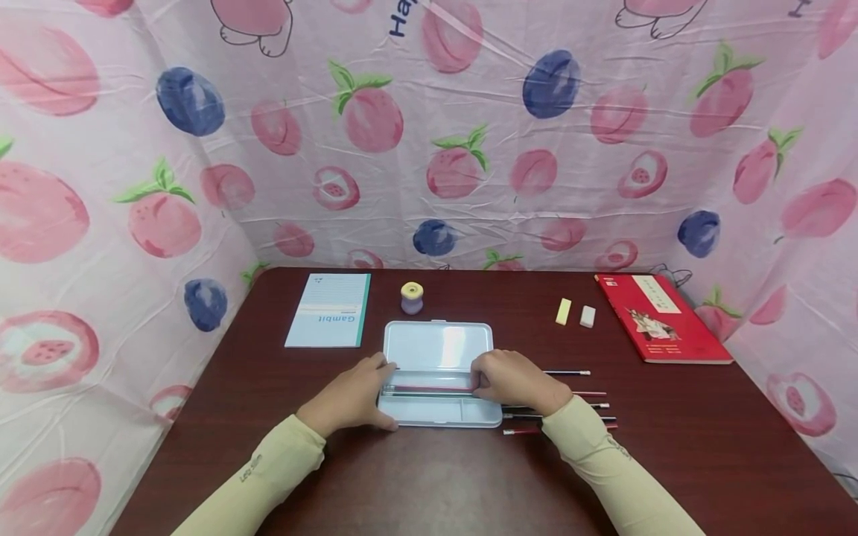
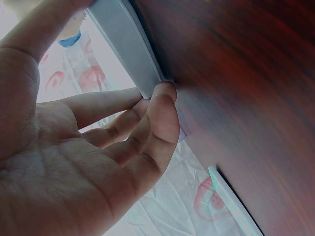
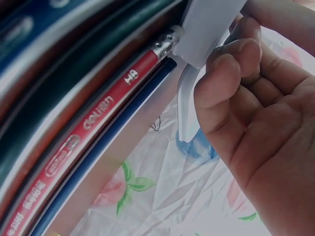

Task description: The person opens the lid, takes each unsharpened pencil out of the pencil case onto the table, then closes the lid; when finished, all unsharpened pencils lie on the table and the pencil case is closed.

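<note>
A pale blue pencil case lies with its lid tipped back, in the middle of the head view. A reddish pencil and a green pencil lie lengthwise inside. My left hand grips the case's left end, thumb at the front corner, fingers towards the hinge. Over the right part of the case, my right hand has curled fingers and holds the pencils' right end; its fingertips are hidden. In the right wrist view, the case wall stands beside these curled fingers.
Several pencils lie right of the case, including a red HB pencil near its wall. Behind stand a yellow-and-purple sharpener-like object, a notebook, a yellow block, a white eraser and a red book.
</note>
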Demonstrator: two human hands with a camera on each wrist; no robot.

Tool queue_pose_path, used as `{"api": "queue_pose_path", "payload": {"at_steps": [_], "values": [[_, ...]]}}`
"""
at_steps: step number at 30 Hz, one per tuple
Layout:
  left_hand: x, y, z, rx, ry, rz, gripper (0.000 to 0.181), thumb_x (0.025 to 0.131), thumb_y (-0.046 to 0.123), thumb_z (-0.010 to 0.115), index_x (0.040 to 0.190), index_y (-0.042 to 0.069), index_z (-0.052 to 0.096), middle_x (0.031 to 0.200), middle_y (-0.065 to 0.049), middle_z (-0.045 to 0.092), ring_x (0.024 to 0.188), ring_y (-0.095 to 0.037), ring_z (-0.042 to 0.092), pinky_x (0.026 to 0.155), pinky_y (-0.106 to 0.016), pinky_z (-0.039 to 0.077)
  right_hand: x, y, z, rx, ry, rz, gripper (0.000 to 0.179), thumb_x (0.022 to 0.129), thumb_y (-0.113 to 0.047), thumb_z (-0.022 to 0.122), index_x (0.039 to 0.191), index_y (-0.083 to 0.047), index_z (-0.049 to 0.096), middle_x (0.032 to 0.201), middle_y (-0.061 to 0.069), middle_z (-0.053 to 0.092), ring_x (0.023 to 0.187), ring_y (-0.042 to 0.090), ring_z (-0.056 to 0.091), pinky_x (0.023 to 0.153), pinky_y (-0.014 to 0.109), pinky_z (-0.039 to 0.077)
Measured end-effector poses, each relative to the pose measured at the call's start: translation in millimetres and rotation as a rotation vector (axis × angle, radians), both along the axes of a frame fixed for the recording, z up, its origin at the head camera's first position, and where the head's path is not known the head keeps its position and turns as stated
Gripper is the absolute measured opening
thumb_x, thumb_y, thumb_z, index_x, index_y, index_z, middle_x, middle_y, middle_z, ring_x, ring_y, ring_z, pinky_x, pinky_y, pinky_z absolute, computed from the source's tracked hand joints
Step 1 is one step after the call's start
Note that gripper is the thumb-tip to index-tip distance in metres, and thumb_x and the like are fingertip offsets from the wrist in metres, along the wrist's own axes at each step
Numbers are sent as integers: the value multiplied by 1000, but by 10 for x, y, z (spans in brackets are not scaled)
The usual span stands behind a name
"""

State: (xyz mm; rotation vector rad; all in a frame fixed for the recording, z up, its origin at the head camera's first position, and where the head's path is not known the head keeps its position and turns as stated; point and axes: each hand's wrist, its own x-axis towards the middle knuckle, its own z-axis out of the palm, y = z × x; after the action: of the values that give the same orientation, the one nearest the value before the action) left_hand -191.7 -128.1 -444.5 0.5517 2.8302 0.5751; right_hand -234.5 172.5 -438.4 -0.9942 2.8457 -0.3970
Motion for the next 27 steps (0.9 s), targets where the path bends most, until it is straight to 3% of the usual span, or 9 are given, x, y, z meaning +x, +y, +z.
{"api": "queue_pose_path", "payload": {"at_steps": [5, 16, 27], "values": [[7, 5, 9, -1, 2, -2, 98, 72, 40, 100, 152, 2, 56, 136, -13, 60, 112, -22, 58, 104, -44, 56, 5, 9, -3, 8, 21, 26, 8, 87, -12, 87, 87, -16, 80, 71, -8, 67, 62, 6, 51, 62, 23, 47], [29, 10, 19, 18, 2, -1, 98, 72, 39, 101, 151, 2, 57, 136, -13, 60, 114, -23, 58, 105, -45, 56, 71, 56, -14, 17, 193, 107, 8, 90, -11, 84, 92, -15, 78, 87, -3, 74, 72, 5, 63, 69, 28, 58], [34, 16, 18, 12, 15, -5, 99, 72, 39, 101, 151, 1, 56, 134, -11, 60, 112, -21, 57, 103, -43, 56, 92, 202, -6, 18, 172, 68, 12, 91, -16, 85, 94, -14, 74, 84, -5, 71, 67, 2, 55, 66, 22, 52]]}}
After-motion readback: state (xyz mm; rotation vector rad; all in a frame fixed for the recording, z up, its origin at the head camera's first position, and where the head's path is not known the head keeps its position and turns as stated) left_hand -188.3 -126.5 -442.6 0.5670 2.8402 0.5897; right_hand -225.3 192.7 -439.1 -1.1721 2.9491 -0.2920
